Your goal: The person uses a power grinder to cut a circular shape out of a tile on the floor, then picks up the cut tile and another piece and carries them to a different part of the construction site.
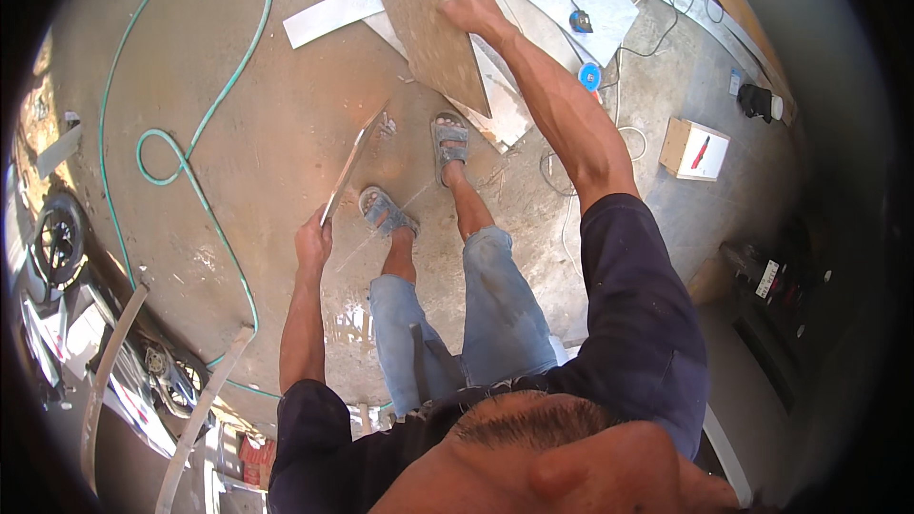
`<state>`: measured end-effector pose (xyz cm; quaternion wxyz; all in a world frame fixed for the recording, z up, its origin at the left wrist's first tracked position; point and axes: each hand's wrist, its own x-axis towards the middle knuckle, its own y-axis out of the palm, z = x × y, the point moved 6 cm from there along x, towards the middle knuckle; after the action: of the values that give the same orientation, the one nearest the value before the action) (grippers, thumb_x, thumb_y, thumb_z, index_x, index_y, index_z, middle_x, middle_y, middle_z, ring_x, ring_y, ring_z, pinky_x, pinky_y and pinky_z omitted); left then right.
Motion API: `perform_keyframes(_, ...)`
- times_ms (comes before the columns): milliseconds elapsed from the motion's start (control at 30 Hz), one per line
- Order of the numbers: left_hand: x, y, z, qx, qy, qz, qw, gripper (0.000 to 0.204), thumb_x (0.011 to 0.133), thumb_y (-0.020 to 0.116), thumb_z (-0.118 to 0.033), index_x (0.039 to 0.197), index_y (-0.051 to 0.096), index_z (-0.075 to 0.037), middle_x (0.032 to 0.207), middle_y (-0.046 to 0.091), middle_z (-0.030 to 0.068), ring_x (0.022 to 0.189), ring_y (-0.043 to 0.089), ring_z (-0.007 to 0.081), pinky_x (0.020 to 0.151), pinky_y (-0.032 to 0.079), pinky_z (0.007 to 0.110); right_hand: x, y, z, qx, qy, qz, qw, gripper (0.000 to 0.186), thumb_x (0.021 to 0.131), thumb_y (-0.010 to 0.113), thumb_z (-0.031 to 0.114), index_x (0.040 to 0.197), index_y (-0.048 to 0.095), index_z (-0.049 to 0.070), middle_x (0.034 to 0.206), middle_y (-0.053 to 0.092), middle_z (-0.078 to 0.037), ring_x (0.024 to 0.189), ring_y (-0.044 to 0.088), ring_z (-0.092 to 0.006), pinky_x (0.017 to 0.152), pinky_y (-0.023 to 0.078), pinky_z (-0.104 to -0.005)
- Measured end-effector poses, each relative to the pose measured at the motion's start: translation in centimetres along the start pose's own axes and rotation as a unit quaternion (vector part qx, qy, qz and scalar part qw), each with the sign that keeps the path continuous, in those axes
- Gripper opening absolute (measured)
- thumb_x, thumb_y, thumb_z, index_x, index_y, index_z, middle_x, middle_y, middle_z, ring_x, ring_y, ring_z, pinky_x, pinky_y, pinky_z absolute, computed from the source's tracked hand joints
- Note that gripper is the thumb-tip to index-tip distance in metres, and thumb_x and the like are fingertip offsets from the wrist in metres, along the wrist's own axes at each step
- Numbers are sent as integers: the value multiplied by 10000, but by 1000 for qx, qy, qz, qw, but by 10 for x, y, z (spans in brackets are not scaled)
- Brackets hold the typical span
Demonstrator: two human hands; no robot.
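Observation:
My right hand point(470, 9) is closed on the right edge of a brown, stone-looking tile panel point(424, 24), which is tilted above a pile of pale slabs. The panel's lower corner reaches down near my right sandal point(450, 138). On the left, my left hand point(313, 240) grips the near end of a long thin strip point(350, 164). That strip appears almost edge-on, with its far tip pointing away toward the pile. Its material cannot be made out.
White and grey slabs point(328, 17) lie stacked ahead. A blue tape measure point(581, 21) and a blue round item point(590, 75) sit to the right, near cables and a box point(694, 149). A green hose point(190, 143) loops at left; a motorbike point(105, 324) stands beyond.

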<state>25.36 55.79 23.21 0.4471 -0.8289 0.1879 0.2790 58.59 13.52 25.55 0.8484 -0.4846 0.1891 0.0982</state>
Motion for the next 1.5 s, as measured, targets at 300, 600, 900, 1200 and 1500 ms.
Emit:
perform_keyframes(300, -181, -114, 21, -47, -32, -71, 996, 382, 887, 607, -147, 1253, 644, -43, 927, 690, 293, 882, 684, 459, 773, 524, 505, -278, -157, 39, -80, -20, -34, 996, 300, 839, 637, 213, 979, 643, -53, 826, 659, -316, 818, 662, -478, 755, 522, -547)
perform_keyframes(600, -272, -215, 72, -48, -143, -146, 978, 373, 816, 641, -240, 1049, 665, 50, 892, 686, 307, 887, 673, 482, 782, 516, 530, -413, -154, 4, -65, 99, 1, 993, 278, 746, 622, 187, 812, 694, -73, 865, 658, -335, 867, 671, -477, 779, 531, -531)
perform_keyframes(900, -305, -230, 92, -71, -307, -219, 923, 369, 779, 699, -228, 1026, 684, 46, 883, 692, 297, 905, 680, 471, 771, 513, 529, -413, -132, -61, -53, 216, 89, 971, 298, 751, 634, 192, 888, 728, -56, 934, 687, -312, 921, 679, -460, 833, 534, -511)
perform_keyframes(1200, -187, -319, 49, -9, -323, -248, 913, 376, 781, 621, -261, 912, 680, 87, 864, 670, 335, 873, 662, 501, 783, 506, 544, -274, -179, 18, -21, 124, 49, 991, 326, 786, 659, 212, 903, 695, -91, 881, 664, -344, 895, 662, -500, 799, 529, -543)
perform_keyframes(1500, 40, -457, 17, -89, -226, -245, 939, 389, 795, 636, -259, 940, 673, 100, 860, 669, 336, 866, 670, 492, 766, 516, 547, -44, -278, 160, 41, 53, -39, 997, 298, 810, 644, 122, 1044, 671, -61, 883, 676, -321, 878, 671, -485, 761, 531, -533)
